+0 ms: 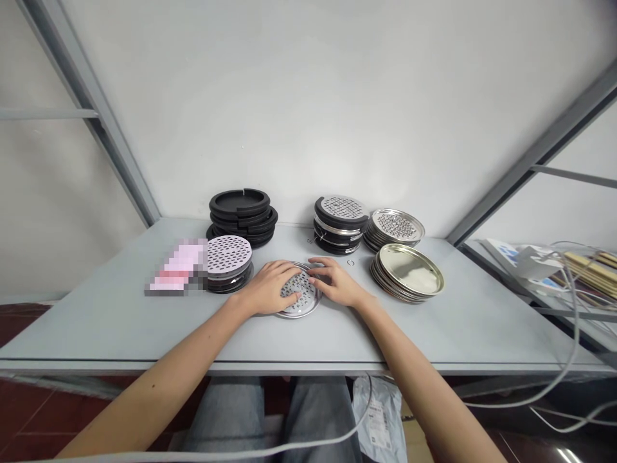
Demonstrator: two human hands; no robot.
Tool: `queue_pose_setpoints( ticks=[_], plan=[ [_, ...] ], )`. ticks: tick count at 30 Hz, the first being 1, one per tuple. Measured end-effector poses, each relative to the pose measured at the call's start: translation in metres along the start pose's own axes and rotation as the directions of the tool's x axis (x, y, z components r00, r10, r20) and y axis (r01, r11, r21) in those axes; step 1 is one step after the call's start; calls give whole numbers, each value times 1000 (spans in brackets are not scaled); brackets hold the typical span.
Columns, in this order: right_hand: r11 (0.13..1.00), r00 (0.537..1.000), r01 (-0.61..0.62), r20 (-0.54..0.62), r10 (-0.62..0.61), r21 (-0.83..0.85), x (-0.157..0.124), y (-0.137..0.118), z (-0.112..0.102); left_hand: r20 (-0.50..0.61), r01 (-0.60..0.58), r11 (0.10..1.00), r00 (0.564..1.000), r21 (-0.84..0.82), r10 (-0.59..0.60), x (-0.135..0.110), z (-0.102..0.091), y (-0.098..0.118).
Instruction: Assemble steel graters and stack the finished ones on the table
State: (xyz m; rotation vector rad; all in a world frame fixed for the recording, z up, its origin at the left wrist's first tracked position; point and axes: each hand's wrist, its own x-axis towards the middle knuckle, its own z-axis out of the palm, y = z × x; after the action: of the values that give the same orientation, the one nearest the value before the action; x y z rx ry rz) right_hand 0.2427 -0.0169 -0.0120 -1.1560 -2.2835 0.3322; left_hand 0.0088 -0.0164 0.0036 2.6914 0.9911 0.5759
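A round metal grater plate [299, 297] with many raised holes lies near the middle of the table, inside a shiny rim. My left hand [272, 287] rests on its left side, fingers stretched over the top and thumb apart. At the right rim is my right hand [337, 283], fingers apart and tips touching the edge. To the left stands a stack topped by a pale perforated disc [226, 254]. Shallow gold-silver metal trays [409, 269] are piled to the right. Small metal rings [350, 262] lie behind my right hand.
Black ring-shaped bases [240, 202] are stacked at the back left. An assembled stack of black bases and perforated discs [341, 215] stands at the back centre, beside more grater plates [396, 226]. A blurred pink item [178, 267] lies left. A white cable [573, 334] hangs at right.
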Motion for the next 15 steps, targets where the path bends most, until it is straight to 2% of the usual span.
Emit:
queue_pose_setpoints(
  ticks=[7,15],
  plan=[
    [1000,999,24,-28,-24,4,0,2,-1,31,-3,998,1000,57,1,3,-2,3],
    [1000,999,30,-17,-30,2,1,2,0,18,7,994,1000,105,-9,7,0,6]
  ],
)
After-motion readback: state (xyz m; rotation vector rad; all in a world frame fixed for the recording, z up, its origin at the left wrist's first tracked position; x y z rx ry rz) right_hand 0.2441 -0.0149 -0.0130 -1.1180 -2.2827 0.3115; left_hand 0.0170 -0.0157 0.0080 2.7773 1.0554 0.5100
